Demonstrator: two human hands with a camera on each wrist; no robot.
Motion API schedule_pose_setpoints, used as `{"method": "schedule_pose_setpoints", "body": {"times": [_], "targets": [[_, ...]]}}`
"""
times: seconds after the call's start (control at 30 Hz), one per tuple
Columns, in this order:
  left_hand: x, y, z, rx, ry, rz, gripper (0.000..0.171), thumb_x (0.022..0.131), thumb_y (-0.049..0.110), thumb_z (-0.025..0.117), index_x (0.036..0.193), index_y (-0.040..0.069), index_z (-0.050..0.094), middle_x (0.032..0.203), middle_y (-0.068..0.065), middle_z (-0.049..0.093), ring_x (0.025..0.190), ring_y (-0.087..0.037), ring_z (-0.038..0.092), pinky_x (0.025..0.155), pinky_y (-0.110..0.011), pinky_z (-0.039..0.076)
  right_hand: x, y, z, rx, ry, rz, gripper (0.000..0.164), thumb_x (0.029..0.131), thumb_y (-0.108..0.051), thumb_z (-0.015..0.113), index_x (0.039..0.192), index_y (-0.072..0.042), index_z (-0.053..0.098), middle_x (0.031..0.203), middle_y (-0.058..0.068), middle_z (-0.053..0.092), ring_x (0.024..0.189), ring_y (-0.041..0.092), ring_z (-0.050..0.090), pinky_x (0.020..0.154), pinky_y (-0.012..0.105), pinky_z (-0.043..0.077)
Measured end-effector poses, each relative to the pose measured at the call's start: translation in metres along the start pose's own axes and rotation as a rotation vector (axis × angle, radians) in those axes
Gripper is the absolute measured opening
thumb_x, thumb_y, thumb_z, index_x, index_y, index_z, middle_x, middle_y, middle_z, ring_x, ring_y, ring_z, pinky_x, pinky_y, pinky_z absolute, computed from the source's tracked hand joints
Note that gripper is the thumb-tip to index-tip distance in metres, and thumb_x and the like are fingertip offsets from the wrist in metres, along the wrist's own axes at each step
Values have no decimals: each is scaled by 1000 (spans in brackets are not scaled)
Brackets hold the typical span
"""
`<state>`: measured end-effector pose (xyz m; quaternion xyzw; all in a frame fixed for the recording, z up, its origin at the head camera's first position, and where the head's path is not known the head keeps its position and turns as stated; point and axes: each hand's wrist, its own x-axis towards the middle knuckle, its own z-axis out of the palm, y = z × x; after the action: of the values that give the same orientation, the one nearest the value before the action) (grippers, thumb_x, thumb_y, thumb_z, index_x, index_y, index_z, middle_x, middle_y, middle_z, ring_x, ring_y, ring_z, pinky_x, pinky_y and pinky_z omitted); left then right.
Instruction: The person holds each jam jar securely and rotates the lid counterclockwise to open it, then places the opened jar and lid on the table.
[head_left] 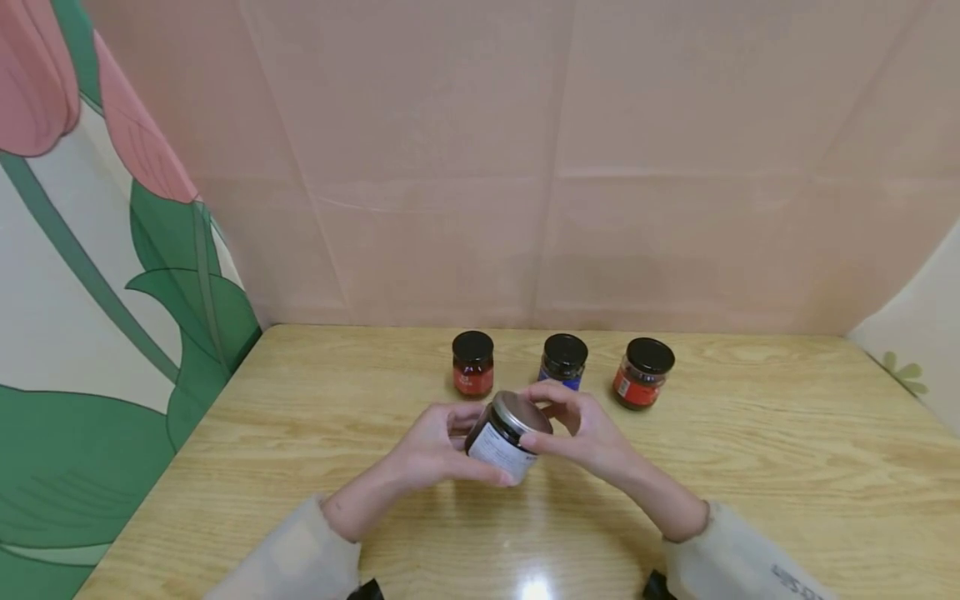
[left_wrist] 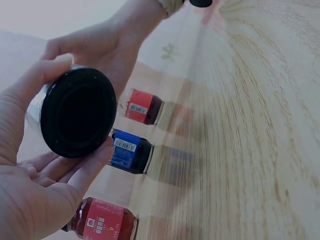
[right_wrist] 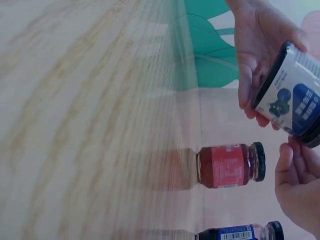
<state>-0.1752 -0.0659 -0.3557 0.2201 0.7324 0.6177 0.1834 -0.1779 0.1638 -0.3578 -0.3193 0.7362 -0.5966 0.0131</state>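
Left hand [head_left: 438,446]: fingers are gripping a tilted jar [head_left: 500,451]
Right hand [head_left: 585,429]: fingers are grasping its lid [head_left: 525,412]
Table [head_left: 757,475]: three jars [head_left: 564,357] are standing beyond

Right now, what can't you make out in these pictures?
- Blue-labelled jar: base hidden by the right hand in the head view.
- Blueberry-label jar: partly cut off by the right edge in the right wrist view.
- Print on its white label: too small and blurred in the head view.
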Motion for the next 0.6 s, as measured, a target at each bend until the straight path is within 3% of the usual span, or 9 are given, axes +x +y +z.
{"method": "schedule_pose_setpoints", "body": {"times": [0.17,0.3,0.4,0.6], "targets": [[0,0,-1,-23,-26,0,62,70,7,82,126,-1,57,113,-12,68,99,-17,65,88,-30,53,0,1,-1,28,-36,-48,41,85,-5,67,122,8,56,117,14,57,105,15,56,93,23,45],[0,1,1,-13,-3,7,61,70,9,82,125,-1,58,111,-11,68,98,-16,65,89,-31,53,-1,0,3,-52,17,-39,39,88,-7,64,124,6,56,117,16,57,104,9,55,90,22,46],[0,1,4,31,30,27,59,68,12,83,121,1,60,109,-9,69,96,-16,66,90,-30,52,-1,-2,8,-151,93,5,35,89,-10,64,121,2,59,115,14,59,101,7,55,85,23,48],[-1,1,12,117,114,54,60,64,20,87,118,8,63,104,-2,70,93,-14,66,85,-31,53,1,-14,18,-354,224,195,33,85,-28,71,110,-8,66,105,4,65,91,13,57,78,30,49]]}}
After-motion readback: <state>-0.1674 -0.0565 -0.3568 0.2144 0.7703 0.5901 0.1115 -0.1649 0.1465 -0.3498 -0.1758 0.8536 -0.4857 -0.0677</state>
